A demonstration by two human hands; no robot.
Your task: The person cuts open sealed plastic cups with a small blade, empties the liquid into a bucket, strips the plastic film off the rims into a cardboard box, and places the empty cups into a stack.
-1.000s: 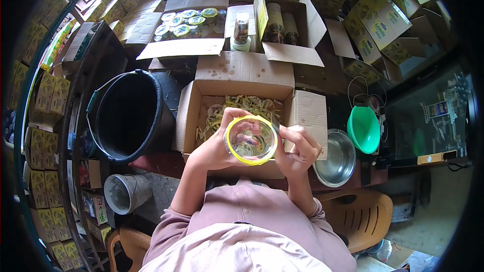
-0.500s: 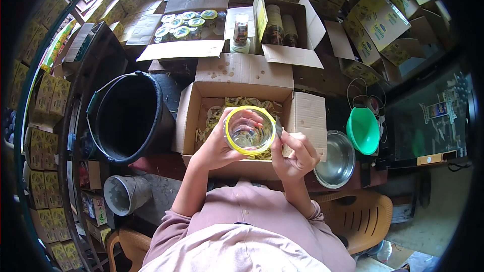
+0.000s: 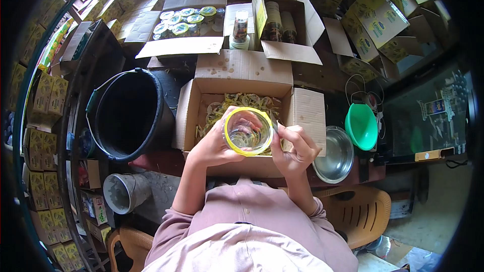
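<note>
My left hand (image 3: 214,143) is closed round the side of a clear plastic cup (image 3: 242,136) with a yellow band along its rim, its open-looking round end facing me. To its right, the fingers of my right hand (image 3: 296,151) pinch a thin, dark, blade-like piece (image 3: 275,125) close against the rim; its exact kind is too small to make out. Both hands are above an open cardboard box (image 3: 308,121) that holds a heap of yellow strips and pale scraps (image 3: 252,102).
A black bucket (image 3: 164,121) is left of the box. On the right are a clear bowl (image 3: 334,163) and a green bowl (image 3: 363,128). Behind stand a carton of lidded cups (image 3: 181,48) and a carton of stacked cups (image 3: 292,53). A grey bucket (image 3: 138,194) stands lower left.
The cup has shifted very slightly left in view, with both hands still on it. The dark piece in my right hand sits a little differently at the rim. The whole view has tilted slightly.
</note>
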